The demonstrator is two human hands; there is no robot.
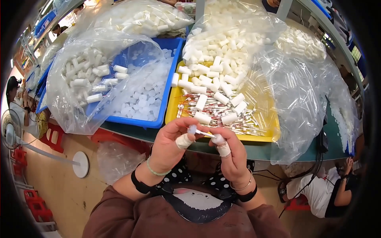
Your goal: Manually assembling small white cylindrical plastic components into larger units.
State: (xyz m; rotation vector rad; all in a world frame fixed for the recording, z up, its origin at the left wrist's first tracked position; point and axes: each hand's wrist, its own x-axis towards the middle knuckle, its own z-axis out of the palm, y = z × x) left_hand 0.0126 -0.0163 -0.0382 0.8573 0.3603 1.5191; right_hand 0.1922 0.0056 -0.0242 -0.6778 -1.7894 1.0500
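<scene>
Both my hands meet in front of the trays, thumbs wrapped in pale tape. My left hand [168,141] pinches a small translucent white cap [192,129] between thumb and fingers. A thin white stick [204,133] slants from beside that cap toward my right hand [234,156]. The fingers of my right hand close on the stick's other end, where a whitish rounded piece [218,139] shows at the thumb tip; its exact kind is unclear. Just beyond my hands, the yellow tray [274,133] holds white foam-like cylinders [201,102] and thin red-and-white wired sticks [238,127].
A blue tray [152,123] with translucent caps [143,101] stands at left, partly under a clear bag [63,95] of white cylinders. More bags of cylinders [222,43] are heaped behind. A fan [11,129] stands far left; another person [323,190] sits at right.
</scene>
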